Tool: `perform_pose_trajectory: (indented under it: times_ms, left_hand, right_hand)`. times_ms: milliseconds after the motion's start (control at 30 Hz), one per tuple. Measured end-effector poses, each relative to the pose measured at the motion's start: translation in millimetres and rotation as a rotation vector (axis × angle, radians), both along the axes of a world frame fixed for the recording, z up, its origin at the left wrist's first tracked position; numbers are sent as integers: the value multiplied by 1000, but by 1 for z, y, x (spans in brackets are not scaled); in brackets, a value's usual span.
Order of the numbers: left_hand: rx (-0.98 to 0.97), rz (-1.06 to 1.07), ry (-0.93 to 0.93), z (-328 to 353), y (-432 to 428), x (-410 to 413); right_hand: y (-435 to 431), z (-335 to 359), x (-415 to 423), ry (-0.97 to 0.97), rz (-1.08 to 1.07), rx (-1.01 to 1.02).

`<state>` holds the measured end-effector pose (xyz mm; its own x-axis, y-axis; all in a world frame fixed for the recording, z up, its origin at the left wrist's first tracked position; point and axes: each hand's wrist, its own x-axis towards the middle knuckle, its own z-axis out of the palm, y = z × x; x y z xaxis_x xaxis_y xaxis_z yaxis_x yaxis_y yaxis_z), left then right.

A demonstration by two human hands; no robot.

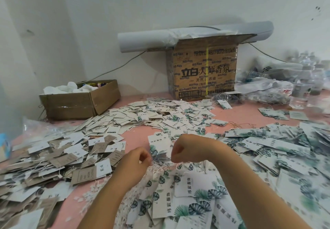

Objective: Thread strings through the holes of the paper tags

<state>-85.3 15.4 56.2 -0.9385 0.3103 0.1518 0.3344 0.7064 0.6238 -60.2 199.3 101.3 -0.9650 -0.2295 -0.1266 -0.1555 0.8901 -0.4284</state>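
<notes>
My left hand (138,159) and my right hand (184,148) are curled close together over the pink table. Between them lies a small stack of white tags with green leaf prints (159,146). A bunch of pale strings (160,166) spreads just below both hands. The fingertips of both hands point toward the strings and tags, and their exact grip is hidden. Strung leaf-print tags (187,193) are heaped under my forearms.
Brown and white tags (53,161) are piled on the left, and more leaf tags (276,150) on the right. A printed carton (203,69) stands at the back with a paper roll (146,41) on it. An open box (80,100) sits back left. Plastic bags (285,78) lie back right.
</notes>
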Motion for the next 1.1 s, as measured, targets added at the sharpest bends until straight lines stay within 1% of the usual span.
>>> perform_pose_trajectory:
  times_ms: [133, 200, 267, 433, 500, 567, 700, 800, 967, 1100]
  left_hand:
    - [225, -38, -31, 10, 4, 5]
    - [340, -54, -33, 16, 6, 9]
    - [415, -60, -10, 20, 8, 12]
    - [525, -116, 27, 25, 7, 15]
    - [534, -131, 28, 25, 6, 14]
    - [529, -125, 16, 23, 6, 12]
    - [526, -100, -27, 19, 6, 9]
    - [533, -110, -56, 18, 6, 8]
    - [534, -110, -92, 10, 5, 5]
    - [521, -81, -124, -4, 7, 1]
  right_hand:
    - [-11, 0, -1, 137, 24, -89]
    - [-16, -1, -2, 153, 51, -161]
    - [-21, -3, -2, 153, 94, -251]
    - [-26, -5, -4, 239, 66, -354]
    - [-24, -3, -2, 247, 40, -382]
    - [-20, -1, -2, 239, -33, -446]
    - [-12, 4, -2, 240, -213, -706]
    - [-9, 4, -4, 267, -293, -899]
    - [-4, 5, -7, 319, -344, -1201]
    - [4, 8, -6, 272, -319, -1567]
